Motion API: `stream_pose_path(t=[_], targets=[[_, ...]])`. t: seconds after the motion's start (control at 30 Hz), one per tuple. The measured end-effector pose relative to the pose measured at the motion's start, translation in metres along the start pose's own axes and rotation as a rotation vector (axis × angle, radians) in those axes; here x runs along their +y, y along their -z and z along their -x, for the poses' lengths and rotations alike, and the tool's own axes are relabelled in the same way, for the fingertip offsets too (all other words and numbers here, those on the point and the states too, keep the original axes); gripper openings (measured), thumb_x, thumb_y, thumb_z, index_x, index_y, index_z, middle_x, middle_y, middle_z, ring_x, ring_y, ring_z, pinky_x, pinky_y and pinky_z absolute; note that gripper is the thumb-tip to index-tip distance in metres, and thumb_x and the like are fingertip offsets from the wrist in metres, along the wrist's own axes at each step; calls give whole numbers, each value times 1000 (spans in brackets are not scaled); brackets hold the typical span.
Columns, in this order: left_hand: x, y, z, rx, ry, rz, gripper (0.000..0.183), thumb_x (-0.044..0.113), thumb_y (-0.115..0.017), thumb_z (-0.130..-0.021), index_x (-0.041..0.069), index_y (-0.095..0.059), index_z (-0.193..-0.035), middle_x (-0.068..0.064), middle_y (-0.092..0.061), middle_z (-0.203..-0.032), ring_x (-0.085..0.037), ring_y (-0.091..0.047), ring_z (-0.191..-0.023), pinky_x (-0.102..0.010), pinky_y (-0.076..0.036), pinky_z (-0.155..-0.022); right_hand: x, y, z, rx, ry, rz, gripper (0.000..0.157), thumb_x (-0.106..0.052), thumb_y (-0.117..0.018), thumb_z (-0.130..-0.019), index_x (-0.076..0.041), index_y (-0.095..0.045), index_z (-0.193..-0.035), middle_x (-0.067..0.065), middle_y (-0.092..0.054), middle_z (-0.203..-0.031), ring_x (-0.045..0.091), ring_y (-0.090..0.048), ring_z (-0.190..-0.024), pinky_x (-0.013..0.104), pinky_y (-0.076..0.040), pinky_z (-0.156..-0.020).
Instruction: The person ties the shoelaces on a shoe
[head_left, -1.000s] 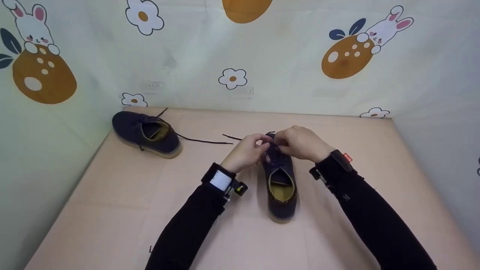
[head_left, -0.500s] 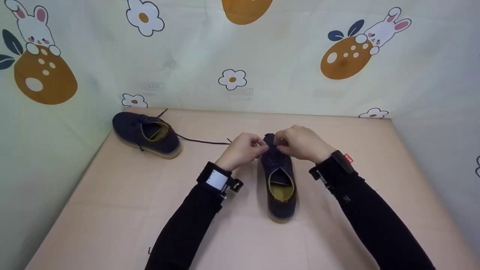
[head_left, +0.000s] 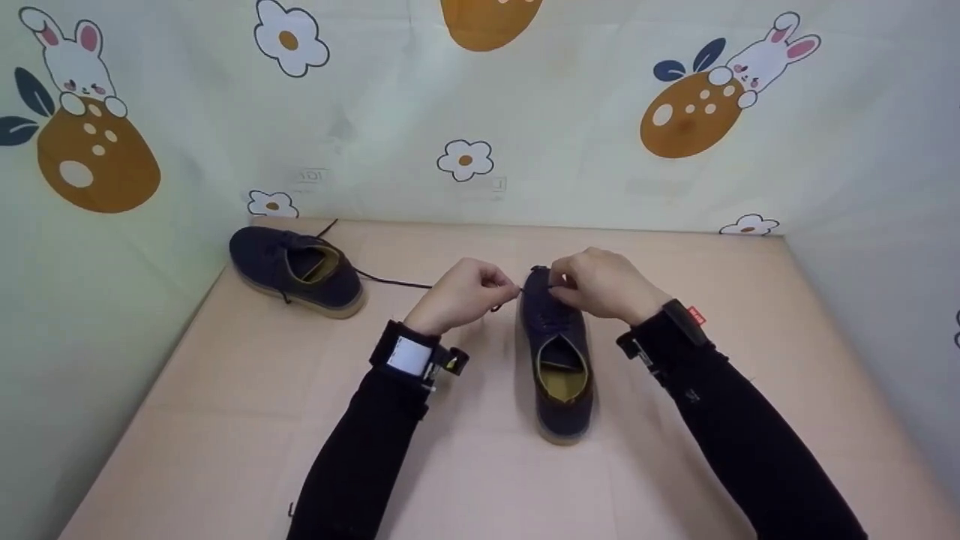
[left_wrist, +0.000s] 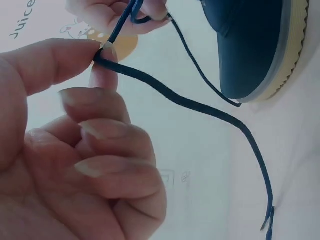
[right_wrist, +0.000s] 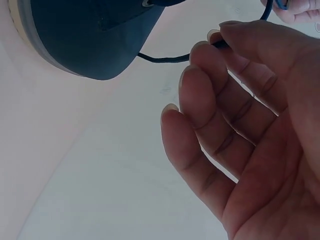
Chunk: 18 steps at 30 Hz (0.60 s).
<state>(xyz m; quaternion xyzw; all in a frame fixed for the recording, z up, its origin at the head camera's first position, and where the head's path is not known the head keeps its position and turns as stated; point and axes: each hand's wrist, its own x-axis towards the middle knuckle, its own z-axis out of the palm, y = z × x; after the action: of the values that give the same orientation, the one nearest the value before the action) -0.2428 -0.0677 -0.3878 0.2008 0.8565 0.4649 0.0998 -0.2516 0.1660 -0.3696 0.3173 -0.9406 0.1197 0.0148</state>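
Note:
A dark navy shoe (head_left: 561,416) with a tan sole stands in the middle, its heel toward me. My left hand (head_left: 463,294), just left of its toe end, pinches a dark shoelace (left_wrist: 172,95) between thumb and index finger. From that pinch the lace's loose end hangs down in the left wrist view. My right hand (head_left: 604,285), over the shoe's front right side, pinches lace between thumb and index finger too. The right wrist view shows a stretch of lace running from those fingertips (right_wrist: 200,57) toward the shoe's toe. The lace spans the gap between both hands.
A second navy shoe (head_left: 296,274) lies at the back left, turned sideways, with one long lace (head_left: 394,283) stretched right across the table (head_left: 225,420). A patterned sheet (head_left: 375,112) forms walls behind and at both sides.
My left hand has moved left and slightly away from me, off the shoe's laces, drawing the lace out. The right hand stays nearly in place, and the shoe has not moved.

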Motion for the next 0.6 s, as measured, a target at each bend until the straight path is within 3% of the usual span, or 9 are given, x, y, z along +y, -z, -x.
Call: stream_pose_path(t=[0.27,0.43,0.6], targets=[[5,-5,2,-49,-19,-24,15,23,-65,-95,10,-73,-93,2,-65,-83,-13,-57,-76,-28,-44,-66,-1,0,0,34,-5,-1,11,-20,-71,-91,-13,-68,-83,-3,-59,-68,17,-54,-61,37,-45,-57],[1,3,9,-151,-16,-64,9,16,-68,-91,8,-71,-94,1,-66,-86,-13,-57,-78,-28,-45,-68,0,0,0,42,1,-10,10,-20,-70,-91,-14,-68,-83,-4,-58,-66,17,-53,-60,37,-45,-56],[-10,10,16,-241,18,-172,4,11,-70,-87,10,-72,-90,3,-63,-80,-12,-54,-73,-27,-44,-68,1,-1,2,46,0,-26,7,-19,-71,-90,-13,-71,-86,-2,-61,-71,17,-55,-62,38,-46,-58]])
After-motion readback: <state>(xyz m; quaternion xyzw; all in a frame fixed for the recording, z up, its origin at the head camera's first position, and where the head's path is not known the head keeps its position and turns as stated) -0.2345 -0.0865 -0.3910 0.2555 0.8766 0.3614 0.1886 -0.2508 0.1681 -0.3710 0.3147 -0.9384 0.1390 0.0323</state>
